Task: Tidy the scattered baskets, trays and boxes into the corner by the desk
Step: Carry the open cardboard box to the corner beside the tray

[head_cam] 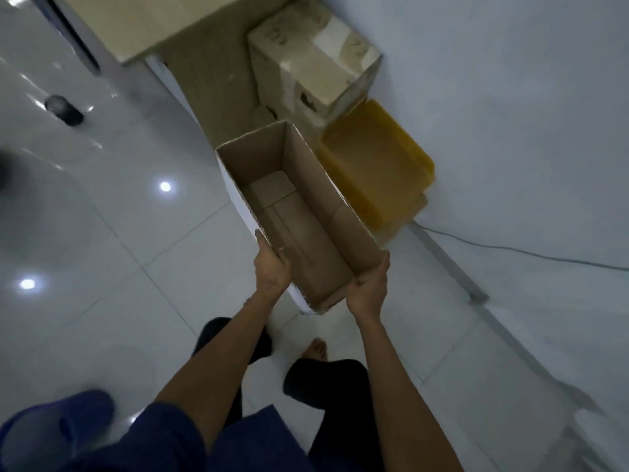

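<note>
The open cardboard box (pixel 299 212), empty so probably light yet stiff, is held above the floor near the corner's yellow tray (pixel 377 172), with left hand (pixel 272 267) and right hand (pixel 369 286) each clamped on a near side wall.

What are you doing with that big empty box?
A person is carrying an open, empty cardboard box, with the left hand on one side of its near end and the right hand on the other. The box is held above the tiled floor, near the corner by the desk. A yellow tray and some closed pale boxes already sit there against the wall.
</note>
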